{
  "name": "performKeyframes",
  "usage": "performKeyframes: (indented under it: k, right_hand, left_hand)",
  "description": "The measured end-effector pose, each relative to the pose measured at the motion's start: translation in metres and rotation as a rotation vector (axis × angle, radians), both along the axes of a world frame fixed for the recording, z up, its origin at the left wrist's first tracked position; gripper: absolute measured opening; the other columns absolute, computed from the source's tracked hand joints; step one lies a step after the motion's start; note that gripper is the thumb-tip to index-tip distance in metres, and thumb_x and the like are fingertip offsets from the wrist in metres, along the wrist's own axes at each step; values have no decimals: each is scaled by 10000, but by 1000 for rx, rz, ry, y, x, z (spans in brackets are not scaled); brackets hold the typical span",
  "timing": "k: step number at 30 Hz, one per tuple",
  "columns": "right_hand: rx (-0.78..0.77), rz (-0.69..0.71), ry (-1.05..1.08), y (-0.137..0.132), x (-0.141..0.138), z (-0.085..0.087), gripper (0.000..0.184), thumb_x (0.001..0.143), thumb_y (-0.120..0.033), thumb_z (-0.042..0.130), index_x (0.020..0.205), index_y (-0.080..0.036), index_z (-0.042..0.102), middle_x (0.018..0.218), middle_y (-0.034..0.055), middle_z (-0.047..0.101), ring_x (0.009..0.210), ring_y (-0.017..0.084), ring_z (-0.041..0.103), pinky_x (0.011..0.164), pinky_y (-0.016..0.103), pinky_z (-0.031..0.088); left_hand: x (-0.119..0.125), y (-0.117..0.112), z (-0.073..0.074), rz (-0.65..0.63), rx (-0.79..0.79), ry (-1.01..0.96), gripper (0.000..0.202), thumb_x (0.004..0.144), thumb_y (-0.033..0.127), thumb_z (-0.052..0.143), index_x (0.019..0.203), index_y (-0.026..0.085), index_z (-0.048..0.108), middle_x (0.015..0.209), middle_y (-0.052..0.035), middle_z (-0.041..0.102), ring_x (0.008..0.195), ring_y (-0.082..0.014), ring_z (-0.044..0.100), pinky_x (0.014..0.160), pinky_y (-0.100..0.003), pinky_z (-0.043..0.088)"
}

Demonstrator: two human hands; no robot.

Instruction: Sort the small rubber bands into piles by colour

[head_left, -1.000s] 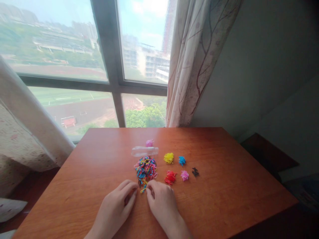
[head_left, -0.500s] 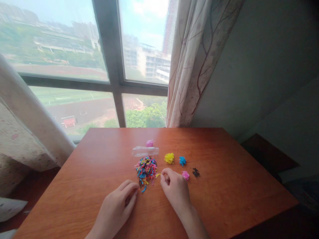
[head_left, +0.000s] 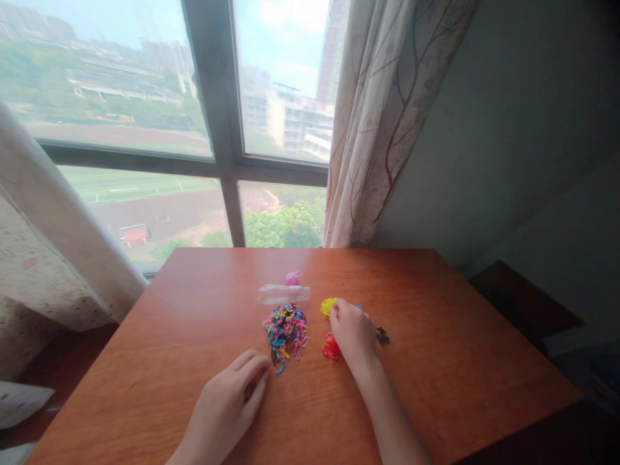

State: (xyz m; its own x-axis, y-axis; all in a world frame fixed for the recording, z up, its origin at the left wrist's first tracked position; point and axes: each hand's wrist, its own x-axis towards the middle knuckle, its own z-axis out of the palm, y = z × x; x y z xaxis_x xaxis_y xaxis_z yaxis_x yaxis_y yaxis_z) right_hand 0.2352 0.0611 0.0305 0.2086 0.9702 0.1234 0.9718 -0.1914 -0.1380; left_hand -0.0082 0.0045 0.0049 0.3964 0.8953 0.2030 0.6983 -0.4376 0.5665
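Observation:
A mixed heap of small coloured rubber bands (head_left: pixel 285 329) lies mid-table. To its right are sorted little piles: yellow (head_left: pixel 327 306), red (head_left: pixel 330 347) and black (head_left: pixel 382 335); blue and pink piles are hidden behind my right hand. My right hand (head_left: pixel 353 332) reaches over these piles, fingertips pinched together at the yellow pile; whether it holds a band I cannot make out. My left hand (head_left: pixel 227 403) rests on the wooden table (head_left: pixel 436 361) just left of the mixed heap, fingers curled loosely, holding nothing visible.
A clear plastic tube (head_left: pixel 283 294) lies on its side behind the heap, with a pink cap (head_left: pixel 292 278) beyond it. A window with curtains (head_left: pixel 387 123) backs the table. A dark low surface (head_left: pixel 523 303) sits to the right.
My right hand left the near edge of the mixed heap and moved right and away, across the red pile up to the yellow pile. The left hand stayed put.

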Motion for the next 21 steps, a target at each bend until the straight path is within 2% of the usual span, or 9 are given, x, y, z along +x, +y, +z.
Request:
performKeyframes:
  k: [9,15,21]
  right_hand:
    - [17,56,51,-17,-1,3,156,954,-234,555,910,-255,703,827,-3,736,719,134,674,561,223,321]
    - [48,170,232,-46,-20,-3,141,915,-176,585,880,-251,699,783,-21,728,702,125,669,593,220,330]
    - [13,221,280,-68,-42,-14,138,879,-149,620,882,-266,694,754,-30,720,692,145,674,581,227,338]
  left_hand:
    - [0,-2,-1,-2,-19,1,200,956,225,419,933,258,614,884,7,667,708,-117,647,654,-191,472]
    - [1,-1,2,5,-15,-5,196,949,232,433,917,254,625,877,1,673,712,-122,649,653,-192,477]
    - [2,-1,4,10,-21,-5,194,945,241,438,919,254,630,875,2,673,705,-122,649,653,-194,485]
